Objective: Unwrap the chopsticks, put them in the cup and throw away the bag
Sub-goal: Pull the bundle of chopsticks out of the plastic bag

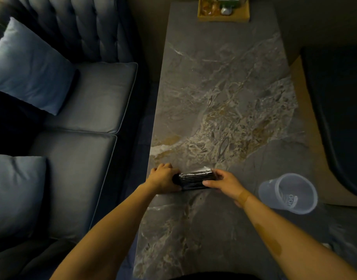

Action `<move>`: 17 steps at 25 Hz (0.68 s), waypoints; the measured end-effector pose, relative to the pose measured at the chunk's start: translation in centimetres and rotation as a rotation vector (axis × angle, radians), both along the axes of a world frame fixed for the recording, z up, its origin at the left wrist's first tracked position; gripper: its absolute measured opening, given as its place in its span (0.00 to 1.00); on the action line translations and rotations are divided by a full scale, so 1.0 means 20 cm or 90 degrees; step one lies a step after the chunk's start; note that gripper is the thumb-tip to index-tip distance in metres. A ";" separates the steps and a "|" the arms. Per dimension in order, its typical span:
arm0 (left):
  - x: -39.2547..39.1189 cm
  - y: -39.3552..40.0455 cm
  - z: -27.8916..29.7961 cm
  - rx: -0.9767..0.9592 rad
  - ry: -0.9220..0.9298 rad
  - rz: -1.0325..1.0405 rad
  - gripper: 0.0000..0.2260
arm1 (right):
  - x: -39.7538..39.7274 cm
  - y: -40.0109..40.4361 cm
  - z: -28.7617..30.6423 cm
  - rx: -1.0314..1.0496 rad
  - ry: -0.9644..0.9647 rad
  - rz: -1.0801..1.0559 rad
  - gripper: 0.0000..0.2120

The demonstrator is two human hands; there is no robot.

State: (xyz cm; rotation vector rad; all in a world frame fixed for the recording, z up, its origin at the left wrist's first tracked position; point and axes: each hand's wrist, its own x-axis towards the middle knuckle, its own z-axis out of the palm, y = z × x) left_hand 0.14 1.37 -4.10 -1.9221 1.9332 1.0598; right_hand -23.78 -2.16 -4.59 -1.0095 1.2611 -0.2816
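Chopsticks, a dark bundle in a shiny bag, lie near the table's left edge, with the left hand gripping one end and the right hand pinching the other, probably to pull the bag open. Just right of them stands the clear cup, so the way to it is short, and beyond is wide bare marble up to a wooden tray at the far end.

Both forearms bare, extended forward and converging on the wrapped chopstick bundle. Left hand at the bundle's left end, fingers curled round it, knuckles up. Right hand at the bundle's right end, thumb along the near side, fingers wrapped over the far side. Tan patch on the right wrist.
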 end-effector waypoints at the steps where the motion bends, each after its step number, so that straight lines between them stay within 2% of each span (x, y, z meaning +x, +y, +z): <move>1: -0.02 0.02 0.02 0.017 0.078 0.033 0.19 | -0.02 0.01 0.04 0.003 -0.023 -0.017 0.16; 4: -0.08 0.09 0.15 0.072 0.254 0.105 0.13 | -0.09 0.03 0.21 -0.011 -0.061 -0.078 0.11; 6: -0.13 0.14 0.25 0.096 0.352 0.168 0.12 | -0.12 0.05 0.31 -0.032 -0.079 -0.118 0.09; 10: -0.27 0.27 0.39 0.150 0.551 0.289 0.15 | -0.13 0.18 0.45 -0.061 -0.098 -0.168 0.14; 14: -0.39 0.33 0.44 0.140 0.645 0.311 0.16 | -0.12 0.32 0.53 -0.091 -0.129 -0.279 0.20; 17: -0.45 0.36 0.45 0.130 0.684 0.317 0.15 | -0.13 0.41 0.55 -0.030 -0.174 -0.373 0.23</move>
